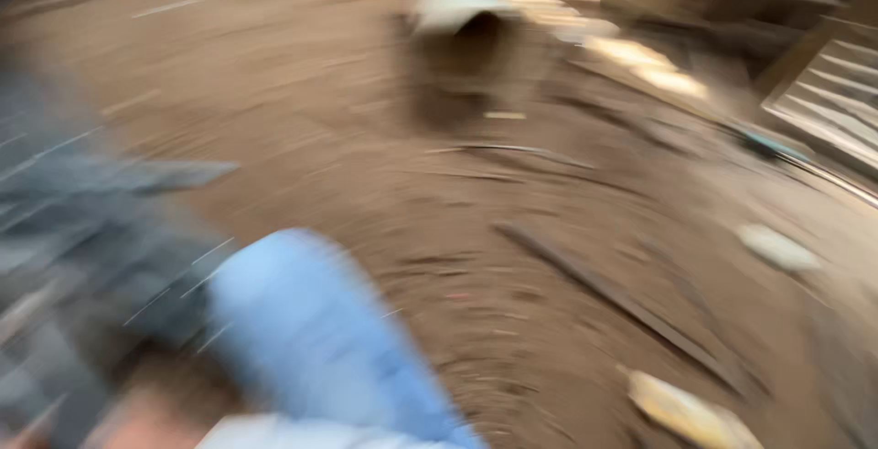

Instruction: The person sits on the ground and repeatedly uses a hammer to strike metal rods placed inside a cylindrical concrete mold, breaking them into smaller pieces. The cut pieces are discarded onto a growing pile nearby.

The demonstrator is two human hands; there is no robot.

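Observation:
The whole head view is smeared by fast camera motion. A light blue cloth shape (311,339) fills the lower left; whether it is a sleeve or a trouser leg I cannot tell. Beside it at the bottom edge is a skin-toned blur (137,426) that may be my left hand; its fingers cannot be made out, and nothing can be seen in it. My right hand is not in view. Brown dirt ground (366,138) lies under everything.
A dark grey blurred mass (82,229) covers the left side. A pale object with a dark opening (466,19) stands at the top centre. At the right edge is a slatted panel (832,92). A dark strip (622,303) and pale scraps (686,412) lie on the dirt.

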